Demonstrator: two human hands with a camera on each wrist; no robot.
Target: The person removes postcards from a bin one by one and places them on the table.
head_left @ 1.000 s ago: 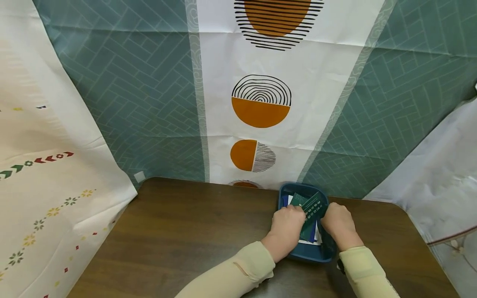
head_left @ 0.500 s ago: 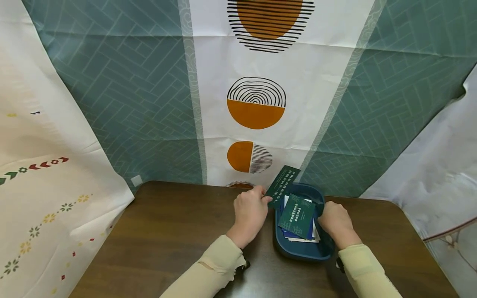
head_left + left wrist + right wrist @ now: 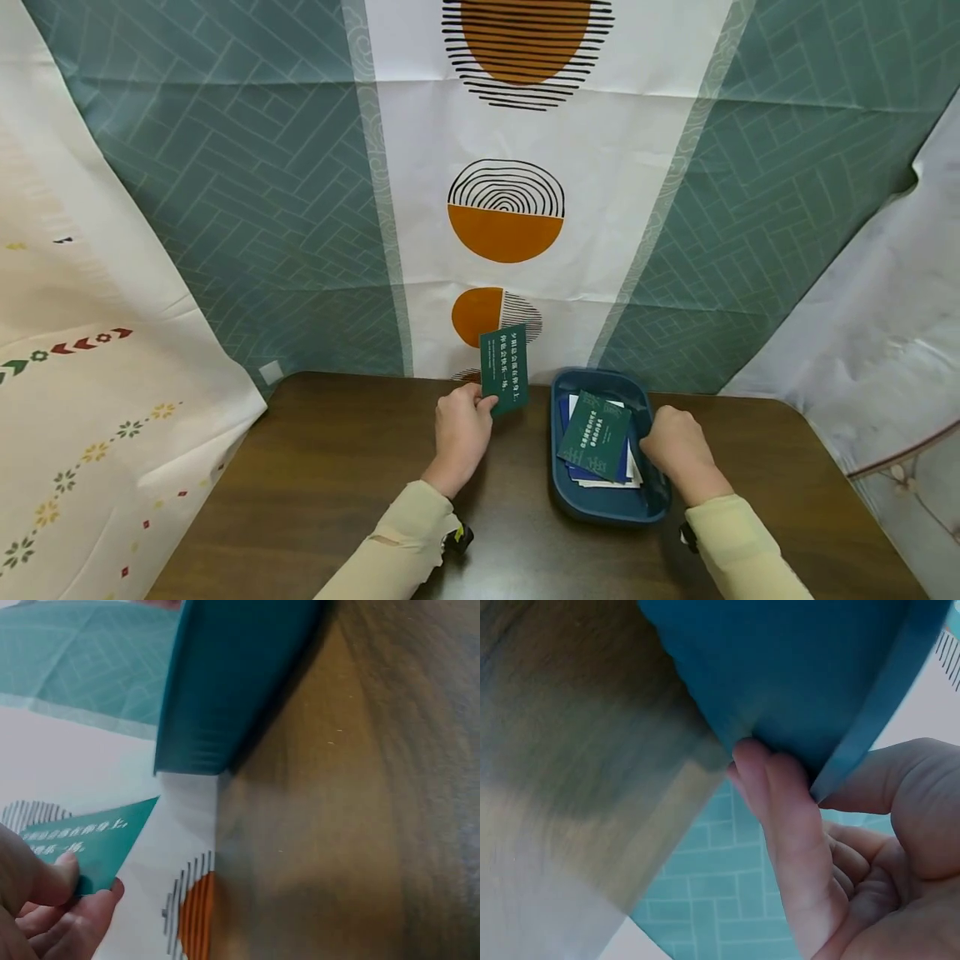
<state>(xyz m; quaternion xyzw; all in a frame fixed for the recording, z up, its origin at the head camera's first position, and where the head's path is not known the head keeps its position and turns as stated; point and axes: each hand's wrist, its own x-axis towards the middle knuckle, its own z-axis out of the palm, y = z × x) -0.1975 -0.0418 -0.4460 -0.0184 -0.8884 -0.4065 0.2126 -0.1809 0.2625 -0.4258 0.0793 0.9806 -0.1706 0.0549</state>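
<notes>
A dark green card (image 3: pixel 504 367) with white writing is pinched by its lower edge between the thumb and fingers of my left hand (image 3: pixel 459 433). In the left wrist view the same card (image 3: pixel 112 840) tilts up from the fingertips. To its right stands a blue plastic bin (image 3: pixel 600 504), holding a second green card (image 3: pixel 596 435) on top of blue and white ones. My right hand (image 3: pixel 681 450) grips the bin's right rim. In the right wrist view, fingers lie along the outside of the bin wall (image 3: pixel 802 675), with the thumb over the rim.
The bin sits near the back edge of a brown wooden table (image 3: pixel 337 483). Behind the table hangs a green and white patterned cloth (image 3: pixel 322 208). A cream cloth (image 3: pixel 112 400) with small motifs hangs at the left, and a white cloth (image 3: pixel 862 375) at the right.
My left hand has lifted a green card out of the bin and carried it left, turning it upright. The right hand stays on the rim.
</notes>
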